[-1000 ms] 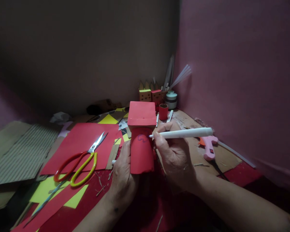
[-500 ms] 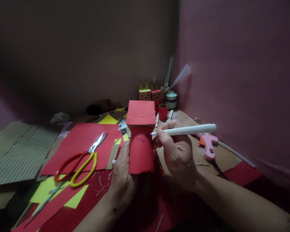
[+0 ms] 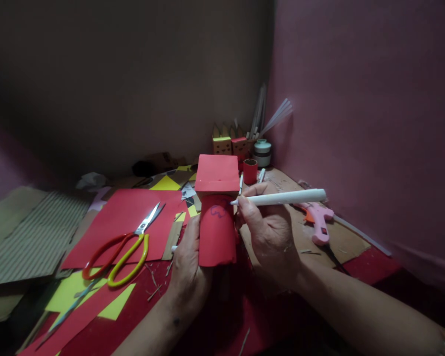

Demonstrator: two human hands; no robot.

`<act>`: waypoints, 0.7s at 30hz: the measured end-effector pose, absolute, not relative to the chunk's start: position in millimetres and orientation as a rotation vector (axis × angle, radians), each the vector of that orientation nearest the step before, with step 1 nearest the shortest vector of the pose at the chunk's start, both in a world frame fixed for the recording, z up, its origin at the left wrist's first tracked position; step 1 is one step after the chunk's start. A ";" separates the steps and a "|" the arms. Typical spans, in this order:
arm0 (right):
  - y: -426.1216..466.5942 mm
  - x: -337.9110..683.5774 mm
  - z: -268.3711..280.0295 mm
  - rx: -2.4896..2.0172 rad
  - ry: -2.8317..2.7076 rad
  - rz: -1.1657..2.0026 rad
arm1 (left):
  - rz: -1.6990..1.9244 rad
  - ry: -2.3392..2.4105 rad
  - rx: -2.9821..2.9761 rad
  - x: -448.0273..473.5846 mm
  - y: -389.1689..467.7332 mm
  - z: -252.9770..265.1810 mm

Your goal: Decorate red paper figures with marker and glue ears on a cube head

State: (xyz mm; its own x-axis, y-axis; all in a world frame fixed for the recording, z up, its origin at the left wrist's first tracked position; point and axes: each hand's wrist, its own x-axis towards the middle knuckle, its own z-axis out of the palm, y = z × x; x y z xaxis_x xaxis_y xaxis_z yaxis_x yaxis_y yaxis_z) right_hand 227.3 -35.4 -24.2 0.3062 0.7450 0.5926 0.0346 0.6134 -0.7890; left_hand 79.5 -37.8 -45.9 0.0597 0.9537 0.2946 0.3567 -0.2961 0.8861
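Note:
A red paper-covered tube figure (image 3: 217, 237) with a boxy red top (image 3: 217, 173) stands upright in the middle of the view. My left hand (image 3: 189, 257) is wrapped round its left side, the fingers partly hidden behind it. Between the thumb and fingers of my right hand (image 3: 269, 232) is a white marker pen (image 3: 287, 197), its tip at the tube's upper right, just below the boxy top. A dark purple curly outline (image 3: 218, 211) is drawn on the tube's front.
Scissors (image 3: 142, 232) with red and yellow handles lie on red paper (image 3: 111, 217) at left, near corrugated cardboard (image 3: 33, 227) and yellow scraps (image 3: 116, 302). A pink glue gun (image 3: 321, 222) rests at right. Behind stand a small red tube (image 3: 250, 171), cardboard figures (image 3: 222, 145) and a lidded jar (image 3: 262, 152).
The marker and my right hand have shifted slightly left, with the pen's back end a little lower. My left hand still holds the tube figure in nearly the same place.

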 end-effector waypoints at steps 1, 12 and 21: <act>-35.3 227.1 -24.5 -0.811 -1.183 0.543 | 1.238 1.315 1.725 79.3 -37.6 -46.4; -35.3 225.9 -25.2 -0.787 -1.218 0.507 | 1.224 1.301 1.702 77.2 -36.6 -49.9; -36.8 225.5 -23.6 -0.819 -1.192 0.529 | 1.211 1.335 1.719 77.3 -37.1 -50.7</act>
